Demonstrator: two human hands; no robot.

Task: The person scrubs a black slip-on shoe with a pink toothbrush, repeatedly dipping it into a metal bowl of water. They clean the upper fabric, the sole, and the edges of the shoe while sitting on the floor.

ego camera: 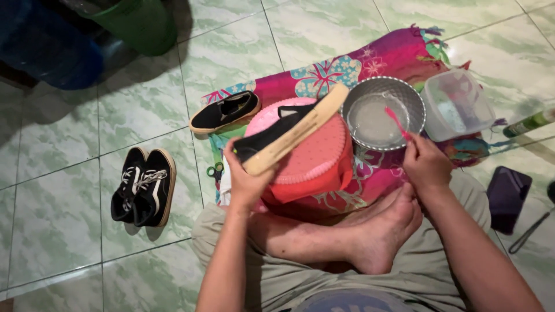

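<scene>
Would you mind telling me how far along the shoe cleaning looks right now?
Nothing looks finished. In hand: the left hand steadies a black slip-on shoe on its side on the red tub, while the right hand dips a pink brush into the metal bowl. Its mate and the laced pair lie aside.

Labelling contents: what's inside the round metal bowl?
The round metal bowl holds cloudy water, with the pink toothbrush from the right hand dipping in. The brush head and bowl bottom are obscured.
</scene>
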